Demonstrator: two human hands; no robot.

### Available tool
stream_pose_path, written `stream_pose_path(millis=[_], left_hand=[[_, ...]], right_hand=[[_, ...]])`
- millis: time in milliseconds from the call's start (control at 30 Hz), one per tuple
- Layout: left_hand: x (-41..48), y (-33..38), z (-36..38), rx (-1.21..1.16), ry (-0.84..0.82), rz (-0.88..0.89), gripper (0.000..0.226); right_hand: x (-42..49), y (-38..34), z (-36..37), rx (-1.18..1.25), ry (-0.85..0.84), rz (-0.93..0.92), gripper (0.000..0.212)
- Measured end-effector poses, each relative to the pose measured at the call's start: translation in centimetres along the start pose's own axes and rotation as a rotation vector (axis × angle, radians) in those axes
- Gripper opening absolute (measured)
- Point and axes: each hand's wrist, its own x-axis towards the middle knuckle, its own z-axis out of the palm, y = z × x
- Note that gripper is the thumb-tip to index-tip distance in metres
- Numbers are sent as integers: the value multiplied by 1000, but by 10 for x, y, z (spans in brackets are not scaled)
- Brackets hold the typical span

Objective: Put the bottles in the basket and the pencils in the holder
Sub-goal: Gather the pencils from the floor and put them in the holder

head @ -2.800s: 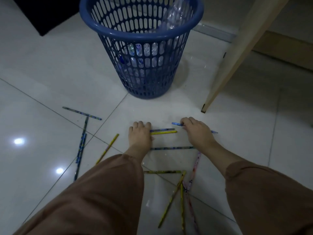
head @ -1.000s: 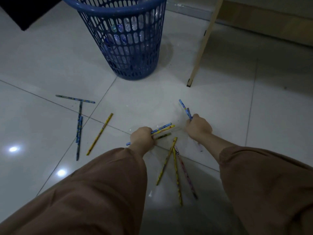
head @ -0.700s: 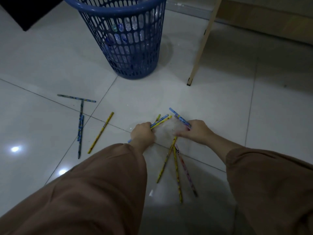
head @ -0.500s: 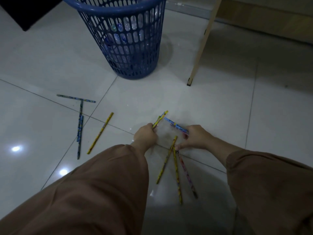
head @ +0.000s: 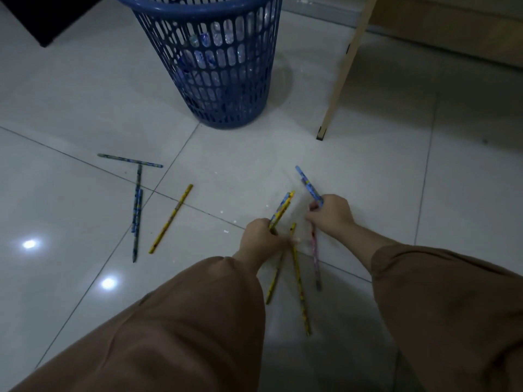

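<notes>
Glossy pale floor tiles (head: pixel 85 94), dim light, two lamp reflections at left. Left hand (head: pixel 261 236) is clenched around a blue-and-yellow pencil bundle (head: pixel 283 207); right hand (head: pixel 331 212) is closed on blue pencils (head: pixel 308 183) pointing up and left. Three loose pencils (head: pixel 298 284) are fanned on the tile between the brown sleeves (head: pixel 198 321). Four more pencils (head: pixel 137 210) are scattered well apart at left. Blue mesh basket (head: pixel 215 69) is seen beyond, clear bottles (head: pixel 218 41) visible inside. A pale wooden leg (head: pixel 339 77) slants to its right.
</notes>
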Motion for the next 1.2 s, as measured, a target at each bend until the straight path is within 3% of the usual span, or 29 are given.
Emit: stream_pose_path(millis=[133,300,533,700,833,1067,1200], left_hand=[[-8,5,25,111,2,42,54],[-10,13,35,124,73,-21,42],[13,3,3,90,235,-109,35],[28,-7,-19,51,235,-153,39],[34,-8,-21,80,222,-127,37],[39,-13,-23,164,286,-82,33],[43,-17,-27,142,343,-64,29]], right_hand=[[6,3,-9,110,62,104,26],[9,3,-12,208,57,190,34],[5,-8,-2,241,-47,116,26],[5,-25,12,375,-106,65,27],[14,-41,21,444,-160,65,18],[30,-65,28,463,-193,85,27],[34,-66,29,463,-178,82,22]])
